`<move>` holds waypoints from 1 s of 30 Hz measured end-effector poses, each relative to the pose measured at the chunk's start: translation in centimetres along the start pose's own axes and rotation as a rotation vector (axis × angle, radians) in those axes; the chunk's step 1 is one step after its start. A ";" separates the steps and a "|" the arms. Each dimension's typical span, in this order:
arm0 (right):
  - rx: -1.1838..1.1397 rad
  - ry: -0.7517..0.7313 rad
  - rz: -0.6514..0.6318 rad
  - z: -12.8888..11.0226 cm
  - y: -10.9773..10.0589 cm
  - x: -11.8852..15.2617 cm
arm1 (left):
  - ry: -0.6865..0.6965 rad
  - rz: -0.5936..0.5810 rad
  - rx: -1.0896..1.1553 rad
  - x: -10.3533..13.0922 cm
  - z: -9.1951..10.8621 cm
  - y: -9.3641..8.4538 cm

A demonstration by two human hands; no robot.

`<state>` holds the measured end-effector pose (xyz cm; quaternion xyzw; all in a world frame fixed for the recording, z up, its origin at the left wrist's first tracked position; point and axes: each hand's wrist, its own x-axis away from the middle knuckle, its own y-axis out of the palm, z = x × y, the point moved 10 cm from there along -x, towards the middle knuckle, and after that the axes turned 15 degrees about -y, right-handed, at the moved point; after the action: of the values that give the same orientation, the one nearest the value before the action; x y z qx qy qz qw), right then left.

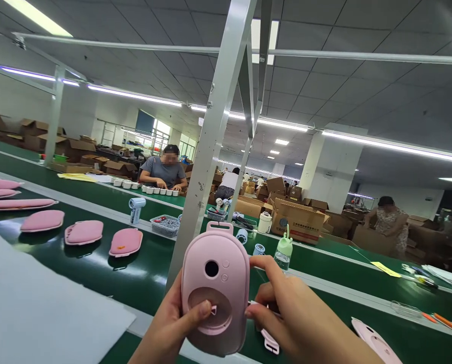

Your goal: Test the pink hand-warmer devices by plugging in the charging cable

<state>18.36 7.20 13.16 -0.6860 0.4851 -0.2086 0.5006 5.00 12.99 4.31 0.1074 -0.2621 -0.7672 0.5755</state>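
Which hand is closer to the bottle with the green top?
Right. The right hand is just below the bottle in the picture; the left hand is farther away, holding the pink case at its left side.

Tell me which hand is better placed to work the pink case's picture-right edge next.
Probably the right hand: its fingertips are at that edge of the pink case. The left hand grips the case from the opposite side, thumb over its front, so it seems better suited to steadying.
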 end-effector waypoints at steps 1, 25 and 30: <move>0.008 -0.008 -0.013 -0.2 0.0 0.0 | -0.009 -0.010 -0.003 0.0 -0.1 0.1; -0.039 -0.118 0.019 -0.3 -2.1 -0.1 | 0.105 0.143 -0.074 1.5 2.3 -1.2; 0.060 -0.151 0.041 -0.5 -1.7 -0.4 | 0.097 0.151 -0.181 1.6 2.3 -1.2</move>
<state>18.56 7.40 14.99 -0.6745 0.4534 -0.1604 0.5602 2.45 12.33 5.82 0.0721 -0.1711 -0.7359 0.6512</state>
